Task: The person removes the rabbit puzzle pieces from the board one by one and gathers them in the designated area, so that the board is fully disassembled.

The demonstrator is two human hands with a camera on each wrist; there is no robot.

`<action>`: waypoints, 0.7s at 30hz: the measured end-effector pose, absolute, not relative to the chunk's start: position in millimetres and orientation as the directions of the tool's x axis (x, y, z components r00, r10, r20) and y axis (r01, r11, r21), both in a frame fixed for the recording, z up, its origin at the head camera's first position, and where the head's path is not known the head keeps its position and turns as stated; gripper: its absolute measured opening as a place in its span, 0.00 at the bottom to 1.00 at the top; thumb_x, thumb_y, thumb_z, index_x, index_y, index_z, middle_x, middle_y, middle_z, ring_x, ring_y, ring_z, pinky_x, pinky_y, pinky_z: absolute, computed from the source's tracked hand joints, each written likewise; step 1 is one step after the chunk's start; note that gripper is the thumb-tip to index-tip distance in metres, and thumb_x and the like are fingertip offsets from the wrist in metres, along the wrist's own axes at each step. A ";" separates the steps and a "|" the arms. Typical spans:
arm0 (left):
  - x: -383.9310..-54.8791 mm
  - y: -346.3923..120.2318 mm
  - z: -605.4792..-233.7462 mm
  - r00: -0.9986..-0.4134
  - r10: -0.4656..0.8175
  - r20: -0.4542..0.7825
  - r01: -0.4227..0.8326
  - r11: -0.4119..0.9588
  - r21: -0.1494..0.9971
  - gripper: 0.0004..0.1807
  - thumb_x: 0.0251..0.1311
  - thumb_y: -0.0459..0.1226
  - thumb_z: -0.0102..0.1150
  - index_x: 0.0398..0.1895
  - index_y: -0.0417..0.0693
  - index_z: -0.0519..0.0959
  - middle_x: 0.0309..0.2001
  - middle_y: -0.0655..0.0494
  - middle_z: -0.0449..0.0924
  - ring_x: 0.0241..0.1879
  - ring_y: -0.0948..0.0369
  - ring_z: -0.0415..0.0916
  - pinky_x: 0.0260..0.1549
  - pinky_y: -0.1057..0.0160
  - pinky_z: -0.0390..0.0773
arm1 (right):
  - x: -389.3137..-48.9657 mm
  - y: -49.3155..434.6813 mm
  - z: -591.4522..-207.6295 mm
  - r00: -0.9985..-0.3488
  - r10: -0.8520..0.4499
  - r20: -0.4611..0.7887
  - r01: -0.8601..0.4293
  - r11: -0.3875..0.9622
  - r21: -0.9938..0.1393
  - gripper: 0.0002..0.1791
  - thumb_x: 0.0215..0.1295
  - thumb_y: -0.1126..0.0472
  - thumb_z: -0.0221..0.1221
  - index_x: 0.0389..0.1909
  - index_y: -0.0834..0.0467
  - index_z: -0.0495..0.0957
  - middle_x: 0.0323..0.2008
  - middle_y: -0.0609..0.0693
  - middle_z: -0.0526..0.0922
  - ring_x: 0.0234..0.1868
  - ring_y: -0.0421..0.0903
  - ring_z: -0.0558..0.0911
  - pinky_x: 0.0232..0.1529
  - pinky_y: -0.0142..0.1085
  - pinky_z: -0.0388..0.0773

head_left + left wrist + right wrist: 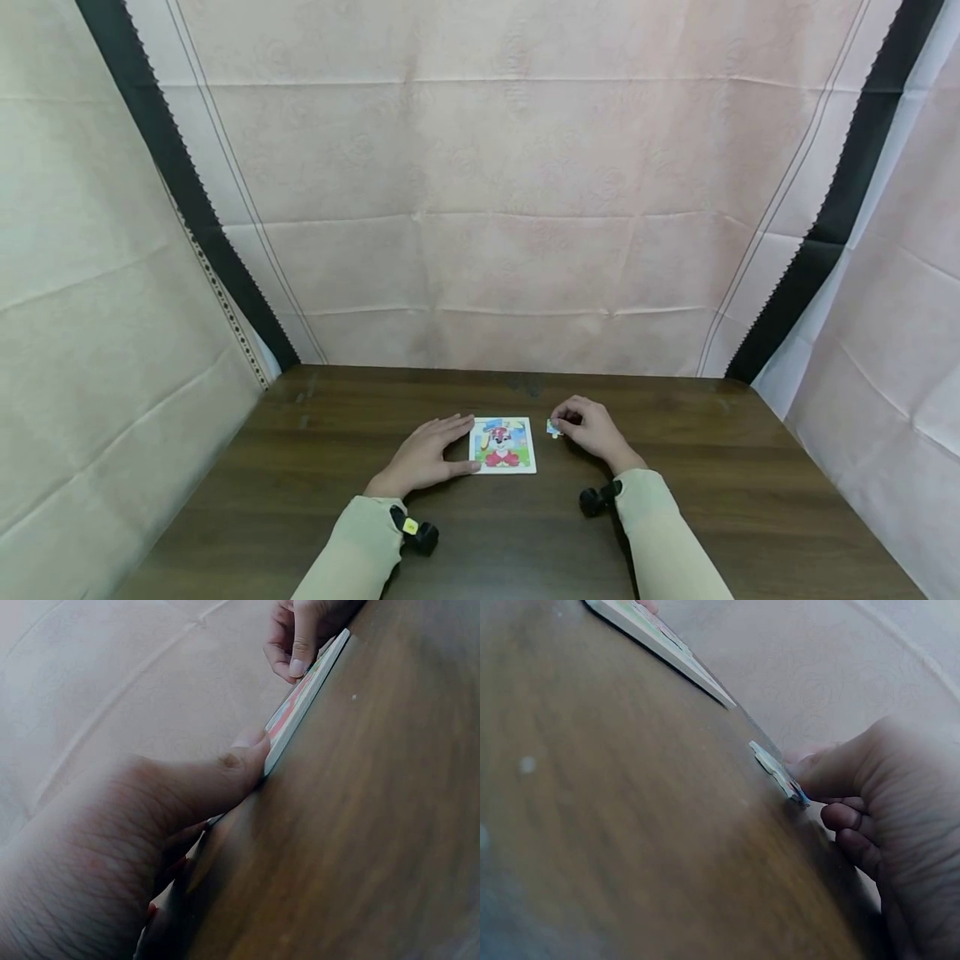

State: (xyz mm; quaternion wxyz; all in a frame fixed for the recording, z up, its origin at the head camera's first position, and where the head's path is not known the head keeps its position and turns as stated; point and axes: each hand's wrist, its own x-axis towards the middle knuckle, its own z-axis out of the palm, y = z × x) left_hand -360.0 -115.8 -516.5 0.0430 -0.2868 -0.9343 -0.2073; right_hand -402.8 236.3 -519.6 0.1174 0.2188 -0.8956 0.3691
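A small square jigsaw puzzle (503,447) with a white border lies flat on the table. Its picture shows a cartoon animal dressed in red against blue and green. My left hand (427,454) rests at the puzzle's left side, fingers extended at the upper corner and thumb at the lower edge. In the left wrist view the thumb (225,772) touches the board's rim. To the right of the board, my right hand (592,429) pinches a small blue and green puzzle piece (552,429) between thumb and fingers. The right wrist view shows this piece (776,771) edge-on, low over the tabletop.
The brown wooden table (495,533) carries the puzzle near its middle. Pale fabric walls (510,208) with dark strips enclose the back and both sides. Both wrists wear small black cameras (592,502).
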 end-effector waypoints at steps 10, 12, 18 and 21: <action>-360.5 -116.7 -517.7 -0.835 0.518 0.183 0.547 0.752 0.369 0.50 0.57 0.72 0.54 0.78 0.58 0.62 0.76 0.61 0.60 0.76 0.58 0.54 0.74 0.48 0.52 | -403.1 215.5 -517.9 -0.821 -0.312 0.477 -0.561 0.590 -0.580 0.02 0.69 0.58 0.65 0.37 0.50 0.86 0.35 0.38 0.79 0.35 0.40 0.76 0.37 0.38 0.78; -361.0 -116.6 -518.1 -0.836 0.518 0.182 0.546 0.753 0.367 0.50 0.57 0.73 0.54 0.78 0.59 0.62 0.76 0.62 0.60 0.76 0.59 0.54 0.74 0.48 0.52 | -403.6 203.0 -517.4 -0.795 -0.342 0.500 -0.599 0.570 -0.563 0.02 0.69 0.58 0.65 0.38 0.50 0.86 0.36 0.37 0.78 0.36 0.38 0.77 0.38 0.37 0.79; -361.3 -116.6 -516.9 -0.836 0.516 0.187 0.546 0.751 0.372 0.49 0.57 0.72 0.54 0.77 0.58 0.63 0.76 0.60 0.61 0.76 0.57 0.55 0.74 0.46 0.52 | -405.6 166.6 -514.8 -0.748 -0.448 0.490 -0.663 0.542 -0.516 0.03 0.69 0.59 0.65 0.40 0.50 0.86 0.38 0.38 0.79 0.38 0.39 0.75 0.39 0.37 0.77; -360.7 -116.0 -515.7 -0.832 0.520 0.193 0.552 0.746 0.372 0.49 0.58 0.71 0.55 0.77 0.57 0.63 0.76 0.58 0.61 0.76 0.56 0.55 0.74 0.46 0.52 | -407.4 156.6 -513.2 -0.739 -0.476 0.477 -0.673 0.557 -0.486 0.05 0.68 0.58 0.64 0.42 0.50 0.85 0.40 0.40 0.79 0.40 0.40 0.75 0.41 0.39 0.77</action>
